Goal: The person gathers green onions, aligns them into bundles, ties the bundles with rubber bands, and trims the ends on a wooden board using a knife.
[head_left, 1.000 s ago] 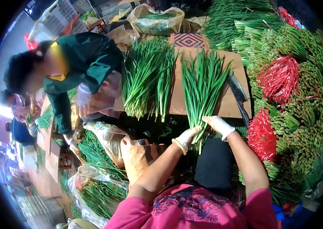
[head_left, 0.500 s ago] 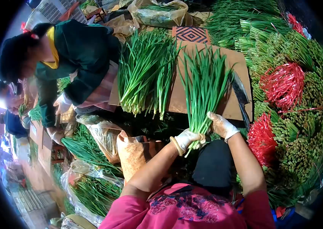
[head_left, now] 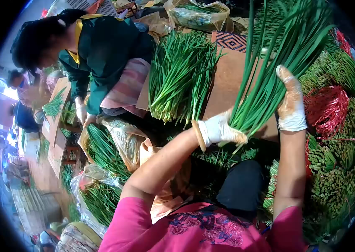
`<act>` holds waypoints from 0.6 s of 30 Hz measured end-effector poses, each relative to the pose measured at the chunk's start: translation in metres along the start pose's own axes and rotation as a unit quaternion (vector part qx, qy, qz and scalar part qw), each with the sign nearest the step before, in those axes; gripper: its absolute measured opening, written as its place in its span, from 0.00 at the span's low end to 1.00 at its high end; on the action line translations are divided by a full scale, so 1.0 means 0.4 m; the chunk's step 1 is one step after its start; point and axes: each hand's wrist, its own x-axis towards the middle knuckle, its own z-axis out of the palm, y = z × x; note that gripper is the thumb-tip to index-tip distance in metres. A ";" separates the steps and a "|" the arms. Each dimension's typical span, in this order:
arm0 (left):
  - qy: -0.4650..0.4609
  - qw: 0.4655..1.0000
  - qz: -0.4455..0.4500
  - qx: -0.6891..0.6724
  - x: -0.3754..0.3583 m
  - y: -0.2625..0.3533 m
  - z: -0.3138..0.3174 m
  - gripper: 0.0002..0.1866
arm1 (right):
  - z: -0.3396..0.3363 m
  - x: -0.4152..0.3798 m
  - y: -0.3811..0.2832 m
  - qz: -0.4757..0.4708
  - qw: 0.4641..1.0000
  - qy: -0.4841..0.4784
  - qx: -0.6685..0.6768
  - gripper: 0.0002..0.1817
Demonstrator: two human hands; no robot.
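there are two hands, one left hand (head_left: 219,129) and one right hand (head_left: 291,101); one bangle (head_left: 201,136); one held bunch of greens (head_left: 265,90); two adjoining bunches (head_left: 177,80) on one board (head_left: 226,82); one diamond-patterned panel (head_left: 230,40); at least two clumps of red strips (head_left: 326,111); at least three plastic bags (head_left: 123,140); one nearby co-worker (head_left: 114,46).

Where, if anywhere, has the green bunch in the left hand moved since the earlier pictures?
Yes. Against the brown board, the green bunch has moved rightward in the view: its leaves now extend past the board's right edge.
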 end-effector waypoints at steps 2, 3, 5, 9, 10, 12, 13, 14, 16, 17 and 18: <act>0.036 0.997 0.071 -0.014 0.038 0.067 -0.009 0.44 | 0.014 0.032 -0.026 -0.077 0.996 -0.044 -0.006 0.16; 0.049 0.993 0.110 -0.001 0.061 0.076 -0.022 0.50 | 0.041 0.016 -0.040 -0.107 0.992 -0.048 -0.049 0.15; 0.066 0.977 0.198 0.042 0.113 0.090 -0.049 0.65 | 0.067 0.026 -0.003 -0.152 0.983 -0.052 -0.089 0.09; 0.107 0.957 0.189 0.192 0.174 0.028 -0.133 0.67 | 0.006 0.051 0.158 -0.123 0.971 -0.203 -0.004 0.22; 0.120 0.938 0.156 0.286 0.160 0.060 -0.128 0.65 | -0.006 0.066 0.183 -0.105 0.971 -0.214 0.013 0.23; 0.167 0.912 0.182 0.328 0.202 0.037 -0.155 0.59 | -0.026 0.098 0.213 -0.098 0.975 -0.198 0.029 0.24; 0.174 0.908 0.193 0.330 0.221 0.042 -0.169 0.56 | 0.007 0.099 0.206 -0.093 0.977 -0.190 0.037 0.25; 0.180 0.903 0.204 0.332 0.239 0.049 -0.182 0.54 | 0.037 0.105 0.186 -0.116 0.982 -0.141 -0.056 0.21; 0.209 0.898 0.205 0.328 0.240 0.107 -0.185 0.38 | 0.110 0.129 0.124 -0.132 0.975 -0.059 -0.167 0.20; 0.216 0.898 0.207 0.321 0.251 0.130 -0.194 0.28 | 0.124 0.149 0.110 -0.100 0.983 -0.052 -0.147 0.18; 0.204 0.929 0.207 0.231 0.267 0.138 -0.210 0.27 | 0.138 0.170 0.097 -0.069 0.988 -0.045 -0.127 0.16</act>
